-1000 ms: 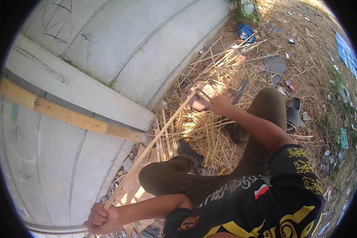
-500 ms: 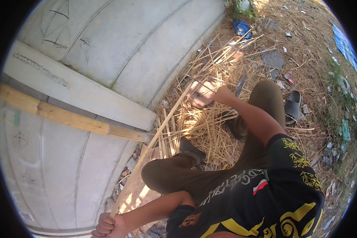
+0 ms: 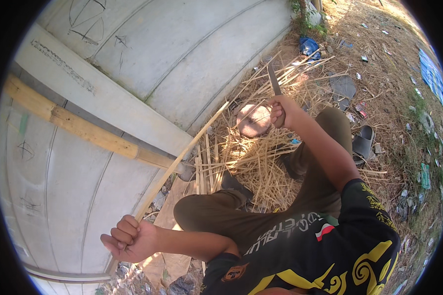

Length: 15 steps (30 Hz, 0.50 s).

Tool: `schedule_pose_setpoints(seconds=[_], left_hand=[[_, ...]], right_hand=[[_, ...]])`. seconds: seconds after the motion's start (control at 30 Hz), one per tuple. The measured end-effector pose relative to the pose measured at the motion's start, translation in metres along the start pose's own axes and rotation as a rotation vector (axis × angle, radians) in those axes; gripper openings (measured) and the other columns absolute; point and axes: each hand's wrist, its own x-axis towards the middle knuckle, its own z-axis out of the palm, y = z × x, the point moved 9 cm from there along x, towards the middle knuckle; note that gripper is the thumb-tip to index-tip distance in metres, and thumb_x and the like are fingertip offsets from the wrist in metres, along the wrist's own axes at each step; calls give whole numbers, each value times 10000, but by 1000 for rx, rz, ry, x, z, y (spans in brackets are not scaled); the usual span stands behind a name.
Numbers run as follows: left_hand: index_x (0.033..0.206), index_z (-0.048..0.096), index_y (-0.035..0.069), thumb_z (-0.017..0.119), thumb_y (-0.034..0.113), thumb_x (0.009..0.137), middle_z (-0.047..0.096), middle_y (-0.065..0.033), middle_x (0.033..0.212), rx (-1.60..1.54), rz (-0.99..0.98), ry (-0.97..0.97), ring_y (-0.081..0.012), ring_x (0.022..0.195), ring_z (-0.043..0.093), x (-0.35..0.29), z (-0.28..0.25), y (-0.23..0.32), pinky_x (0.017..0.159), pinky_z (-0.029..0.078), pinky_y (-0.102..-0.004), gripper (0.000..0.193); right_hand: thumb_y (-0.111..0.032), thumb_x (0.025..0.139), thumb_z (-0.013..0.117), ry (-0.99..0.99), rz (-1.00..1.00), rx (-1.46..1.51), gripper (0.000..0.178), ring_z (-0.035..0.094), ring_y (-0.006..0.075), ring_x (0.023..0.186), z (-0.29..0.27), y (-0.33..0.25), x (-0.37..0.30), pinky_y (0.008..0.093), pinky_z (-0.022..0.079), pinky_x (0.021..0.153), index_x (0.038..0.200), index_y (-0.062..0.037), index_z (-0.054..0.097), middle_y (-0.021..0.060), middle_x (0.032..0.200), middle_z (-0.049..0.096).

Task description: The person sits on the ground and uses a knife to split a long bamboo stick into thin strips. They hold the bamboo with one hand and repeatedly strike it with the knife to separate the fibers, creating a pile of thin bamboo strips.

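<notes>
My left hand [image 3: 130, 239] is closed round the lower part of a long pale bamboo strip [image 3: 178, 161]. The strip slants up and to the right, and its far end is in the air left of a round, light-topped block [image 3: 253, 120]. In my right hand [image 3: 286, 112] is a long-bladed knife [image 3: 273, 78], gripped by its handle. Its blade points away from me, up past the block's right side, apart from the strip. Part of the handle is hidden in my fingers.
Split strips and shavings [image 3: 266, 172] cover the ground between my bent legs. A thick bamboo pole [image 3: 74, 120] runs along the concrete wall [image 3: 182, 54] on the left. A grey sandal [image 3: 363, 142] lies at the right, and a blue plastic bag [image 3: 308, 46] lies at the far side.
The knife has swung up, its blade now pointing away from me. My left hand has risen a little, and the bamboo strip's far end has shifted left and nearer, away from the block.
</notes>
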Motion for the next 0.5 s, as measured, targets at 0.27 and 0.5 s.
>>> schedule_pose_setpoints(seconds=[0.27, 0.5], left_hand=[[632, 272, 152, 433, 184, 903, 250, -5, 488, 110, -379, -138, -115, 467, 255, -59, 38, -161, 418, 198, -248, 317], [605, 260, 147, 397, 178, 939, 298, -12, 495, 57, -459, -238, -102, 447, 233, -79, 49, -195, 450, 205, -262, 362]], right_hand=[[-58, 860, 559, 80, 86, 118, 340, 364, 68, 421, -25, 15, 9, 274, 360, 476, 617, -180, 354, -88, 497, 360], [-49, 858, 563, 97, 67, 109, 316, 351, 68, 424, -24, 11, 2, 280, 354, 480, 652, -172, 357, -88, 507, 342]])
